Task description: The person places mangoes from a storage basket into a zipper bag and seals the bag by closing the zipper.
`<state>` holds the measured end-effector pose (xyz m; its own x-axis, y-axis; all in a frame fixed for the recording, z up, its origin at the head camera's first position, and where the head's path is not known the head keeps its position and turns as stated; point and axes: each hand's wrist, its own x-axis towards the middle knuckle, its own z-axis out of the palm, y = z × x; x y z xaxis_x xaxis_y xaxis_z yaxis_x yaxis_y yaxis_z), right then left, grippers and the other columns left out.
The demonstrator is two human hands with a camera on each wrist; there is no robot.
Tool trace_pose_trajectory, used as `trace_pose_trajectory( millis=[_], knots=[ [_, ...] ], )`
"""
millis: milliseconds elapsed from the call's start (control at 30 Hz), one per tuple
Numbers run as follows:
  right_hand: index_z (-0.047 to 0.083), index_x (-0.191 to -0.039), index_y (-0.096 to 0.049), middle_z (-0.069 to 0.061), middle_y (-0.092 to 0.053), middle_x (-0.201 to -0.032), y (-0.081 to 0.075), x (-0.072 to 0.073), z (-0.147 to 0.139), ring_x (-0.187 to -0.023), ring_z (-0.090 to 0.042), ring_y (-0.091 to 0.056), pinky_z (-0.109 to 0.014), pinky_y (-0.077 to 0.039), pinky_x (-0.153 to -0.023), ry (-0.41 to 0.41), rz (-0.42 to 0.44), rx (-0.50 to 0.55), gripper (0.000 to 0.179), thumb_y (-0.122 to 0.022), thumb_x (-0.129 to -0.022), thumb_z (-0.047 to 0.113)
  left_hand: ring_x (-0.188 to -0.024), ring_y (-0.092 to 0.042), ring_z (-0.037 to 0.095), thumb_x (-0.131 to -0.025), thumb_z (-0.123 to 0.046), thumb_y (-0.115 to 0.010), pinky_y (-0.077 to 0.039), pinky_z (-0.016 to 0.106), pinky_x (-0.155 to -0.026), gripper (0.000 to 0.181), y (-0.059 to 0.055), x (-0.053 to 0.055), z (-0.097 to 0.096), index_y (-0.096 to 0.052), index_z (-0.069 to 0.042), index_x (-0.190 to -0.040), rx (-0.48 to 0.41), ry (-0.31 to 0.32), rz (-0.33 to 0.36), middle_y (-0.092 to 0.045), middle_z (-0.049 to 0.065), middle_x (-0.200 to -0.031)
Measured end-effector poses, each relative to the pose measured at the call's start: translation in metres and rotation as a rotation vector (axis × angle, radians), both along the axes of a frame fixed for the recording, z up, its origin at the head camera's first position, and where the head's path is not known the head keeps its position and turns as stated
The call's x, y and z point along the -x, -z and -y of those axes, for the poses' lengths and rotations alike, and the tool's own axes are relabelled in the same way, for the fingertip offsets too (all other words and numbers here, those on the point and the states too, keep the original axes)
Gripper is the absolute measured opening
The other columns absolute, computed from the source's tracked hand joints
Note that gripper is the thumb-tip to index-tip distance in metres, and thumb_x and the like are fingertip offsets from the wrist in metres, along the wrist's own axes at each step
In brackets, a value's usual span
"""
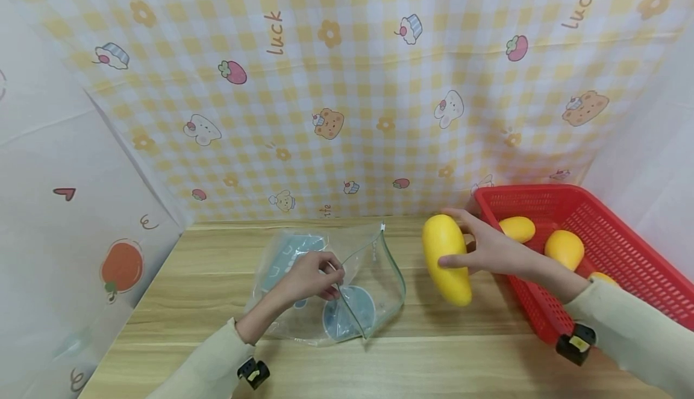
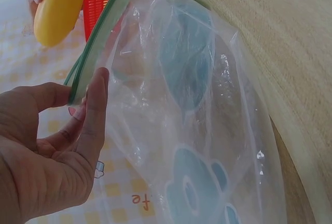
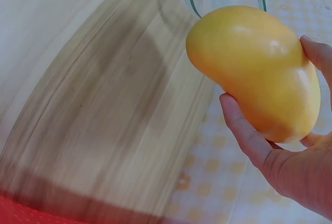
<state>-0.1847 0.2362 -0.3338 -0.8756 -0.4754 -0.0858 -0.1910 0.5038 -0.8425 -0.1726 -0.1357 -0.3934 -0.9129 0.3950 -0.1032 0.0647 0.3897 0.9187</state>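
Observation:
My left hand (image 1: pixel 314 275) pinches the rim of a clear zip bag (image 1: pixel 303 326) with blue printed shapes. The bag lies on the table, its green-edged mouth spread apart and facing right. In the left wrist view the thumb and fingers hold the green zip strip (image 2: pixel 96 47). A yellow mango (image 1: pixel 446 259) is in my right hand (image 1: pixel 488 248), held above the table just right of the bag's mouth. The right wrist view shows the fingers and thumb around the mango (image 3: pixel 254 68), whose surface is smooth.
A red plastic basket (image 1: pixel 612 212) stands at the right, with several yellow mangoes (image 1: pixel 565 249) inside. Its left wall is close to my right wrist. A checked cloth (image 1: pixel 358 85) hangs behind the wooden table (image 1: pixel 179 320).

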Motion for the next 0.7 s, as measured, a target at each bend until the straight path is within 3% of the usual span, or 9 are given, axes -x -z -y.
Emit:
trace_pose_trajectory(
  millis=[367, 700],
  knots=[
    [0.017, -0.159, -0.021, -0.027, -0.039, -0.143, 0.005, 0.001, 0.006, -0.101, -0.036, -0.063, -0.046, -0.062, -0.071, 0.006, 0.045, 0.023, 0.095, -0.083, -0.088, 0.028, -0.063, -0.071, 0.025, -0.097, -0.005, -0.066, -0.064, 0.042, -0.06, 0.01, -0.002, 0.001, -0.005, -0.066, 0.005, -0.099, 0.026, -0.02, -0.04, -0.066, 0.011, -0.081],
    [0.014, -0.159, -0.019, -0.026, -0.039, -0.144, 0.008, 0.002, 0.015, -0.105, -0.037, -0.062, -0.046, -0.063, -0.073, 0.031, 0.061, 0.032, 0.098, -0.084, -0.087, 0.03, -0.063, -0.071, 0.025, -0.098, -0.004, -0.064, -0.063, 0.048, -0.063, 0.009, -0.002, 0.005, -0.009, -0.065, 0.006, -0.099, 0.014, -0.041, -0.034, -0.066, 0.011, -0.082]
  ],
)
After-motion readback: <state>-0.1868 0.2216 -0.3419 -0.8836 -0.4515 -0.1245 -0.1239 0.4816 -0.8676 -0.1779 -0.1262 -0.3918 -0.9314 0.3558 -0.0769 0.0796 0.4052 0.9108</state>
